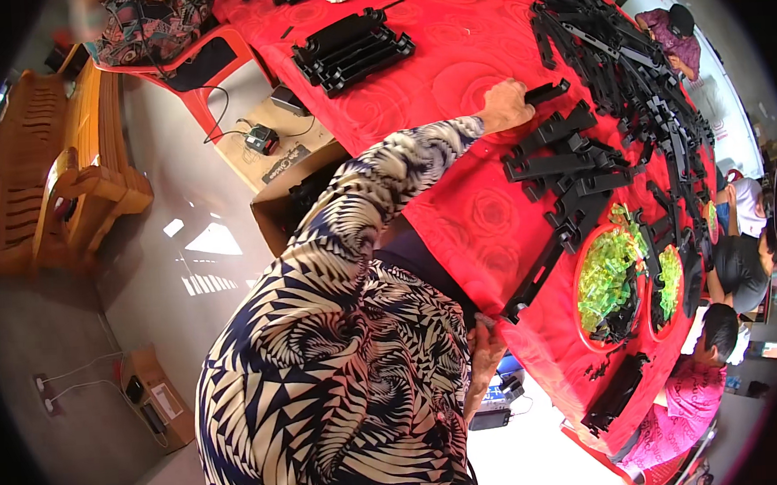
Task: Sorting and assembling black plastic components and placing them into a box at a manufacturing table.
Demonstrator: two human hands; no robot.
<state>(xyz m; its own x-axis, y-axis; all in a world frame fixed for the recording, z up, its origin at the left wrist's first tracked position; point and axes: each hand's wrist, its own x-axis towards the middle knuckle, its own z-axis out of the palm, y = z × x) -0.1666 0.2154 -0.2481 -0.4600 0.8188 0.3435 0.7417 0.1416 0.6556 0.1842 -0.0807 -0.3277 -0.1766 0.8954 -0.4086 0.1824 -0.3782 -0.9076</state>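
Note:
My left arm, in a patterned sleeve, stretches over the red tablecloth [460,89]. At its end my left hand [506,106] is closed on one end of a slim black plastic piece [548,92]. Just below lies a loose pile of black plastic pieces [569,158]. Low at the table's near edge is my right hand [485,352], its fingers partly hidden. Close to its fingertips is the end of a long black plastic bar [535,274]; whether they touch I cannot tell.
A large heap of black pieces [640,89] covers the far right. Red bowls hold yellow-green clear pieces [608,275]. Black bars [352,49] lie in a row at upper left. A red chair [196,99], an open carton [269,218] and a wooden bench [77,162] stand left. Other people sit along the right.

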